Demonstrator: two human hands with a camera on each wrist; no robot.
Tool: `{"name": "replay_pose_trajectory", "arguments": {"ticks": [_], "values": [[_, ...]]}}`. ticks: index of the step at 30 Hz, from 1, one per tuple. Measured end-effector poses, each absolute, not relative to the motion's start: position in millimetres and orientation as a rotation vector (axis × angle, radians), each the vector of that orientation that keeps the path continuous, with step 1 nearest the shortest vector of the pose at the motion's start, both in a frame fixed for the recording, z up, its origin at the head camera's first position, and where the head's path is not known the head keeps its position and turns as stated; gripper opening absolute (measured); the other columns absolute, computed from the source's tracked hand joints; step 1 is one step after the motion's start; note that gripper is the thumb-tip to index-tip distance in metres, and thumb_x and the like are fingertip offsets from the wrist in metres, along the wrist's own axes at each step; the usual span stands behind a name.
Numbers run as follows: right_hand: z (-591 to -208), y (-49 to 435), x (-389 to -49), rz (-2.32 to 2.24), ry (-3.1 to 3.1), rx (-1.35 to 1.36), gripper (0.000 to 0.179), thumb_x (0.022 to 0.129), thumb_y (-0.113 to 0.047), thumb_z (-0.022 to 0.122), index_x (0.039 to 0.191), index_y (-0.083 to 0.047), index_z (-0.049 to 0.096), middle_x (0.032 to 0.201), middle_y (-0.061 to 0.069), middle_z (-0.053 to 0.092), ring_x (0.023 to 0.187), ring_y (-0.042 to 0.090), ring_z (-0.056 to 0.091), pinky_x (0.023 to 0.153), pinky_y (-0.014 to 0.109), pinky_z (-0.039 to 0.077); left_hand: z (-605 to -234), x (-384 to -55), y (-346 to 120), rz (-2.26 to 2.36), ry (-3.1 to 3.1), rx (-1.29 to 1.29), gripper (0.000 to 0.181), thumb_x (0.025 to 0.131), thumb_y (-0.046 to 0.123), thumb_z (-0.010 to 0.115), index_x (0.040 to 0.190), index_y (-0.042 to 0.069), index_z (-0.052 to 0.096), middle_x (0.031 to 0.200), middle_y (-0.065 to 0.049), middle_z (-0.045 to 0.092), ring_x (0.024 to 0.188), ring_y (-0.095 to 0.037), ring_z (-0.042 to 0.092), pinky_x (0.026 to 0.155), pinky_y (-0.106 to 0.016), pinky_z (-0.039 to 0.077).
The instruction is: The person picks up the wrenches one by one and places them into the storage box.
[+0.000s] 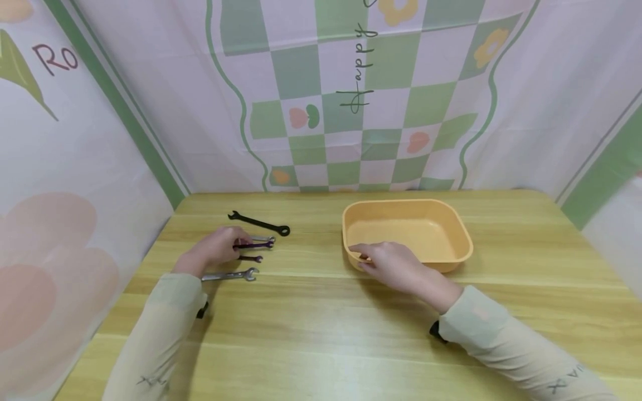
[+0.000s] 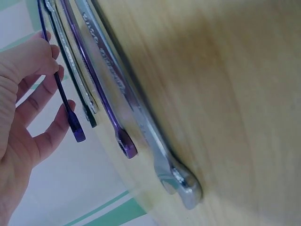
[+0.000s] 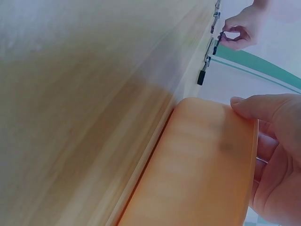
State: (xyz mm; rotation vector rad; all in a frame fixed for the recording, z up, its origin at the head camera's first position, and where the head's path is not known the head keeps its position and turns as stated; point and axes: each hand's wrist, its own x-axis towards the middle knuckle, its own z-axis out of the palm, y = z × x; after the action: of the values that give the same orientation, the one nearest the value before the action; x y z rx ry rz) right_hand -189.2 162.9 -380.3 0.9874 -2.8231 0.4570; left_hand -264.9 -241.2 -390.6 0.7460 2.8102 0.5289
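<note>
My left hand (image 1: pixel 220 245) pinches a purple wrench (image 1: pixel 262 245) between thumb and fingers. In the left wrist view this held wrench (image 2: pixel 75 127) is raised off the table, its end pointing down past the fingers. Around it lie a black wrench (image 1: pixel 258 223), a small silver wrench (image 1: pixel 269 239) partly hidden, a second purple wrench (image 1: pixel 252 258) and a larger silver wrench (image 1: pixel 228 275). My right hand (image 1: pixel 393 264) grips the rim of an orange plastic basin (image 1: pixel 458 234) at its near left corner. In the right wrist view the thumb (image 3: pixel 256 107) presses the outer wall, with fingers over the rim.
The wooden table (image 1: pixel 311 334) carries the wrenches on the left and the basin right of centre. A printed cloth (image 1: pixel 346 139) with green checks hangs along the table's back edge, and another cloth (image 1: pixel 75 167) hangs on the left.
</note>
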Motion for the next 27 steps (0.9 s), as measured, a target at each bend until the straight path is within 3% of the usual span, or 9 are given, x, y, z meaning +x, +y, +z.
{"name": "replay_pose_trajectory", "arguments": {"ticks": [19,27], "values": [[-380,150,-185,0.477,-2.817,1.018,0.031,0.095,-0.010,0.071,0.126,-0.003,0.071,0.098,0.009,0.077,0.086,0.022,0.074,0.068,0.038,0.060,-385,-263,-238,0.536,2.828,0.822,0.037,0.081,-0.015,0.068,0.115,-0.002,0.073,0.112,-0.018,0.069,0.099,-0.032,0.067,0.088,-0.044,0.058],[-382,144,-184,0.456,-2.803,1.023,0.031,0.094,-0.010,0.073,0.125,-0.005,0.072,0.095,0.007,0.077,0.083,0.021,0.074,0.065,0.037,0.059,-385,-261,-238,0.526,2.839,0.844,0.037,0.080,-0.015,0.068,0.114,-0.002,0.074,0.112,-0.018,0.069,0.099,-0.033,0.067,0.088,-0.045,0.057]]}}
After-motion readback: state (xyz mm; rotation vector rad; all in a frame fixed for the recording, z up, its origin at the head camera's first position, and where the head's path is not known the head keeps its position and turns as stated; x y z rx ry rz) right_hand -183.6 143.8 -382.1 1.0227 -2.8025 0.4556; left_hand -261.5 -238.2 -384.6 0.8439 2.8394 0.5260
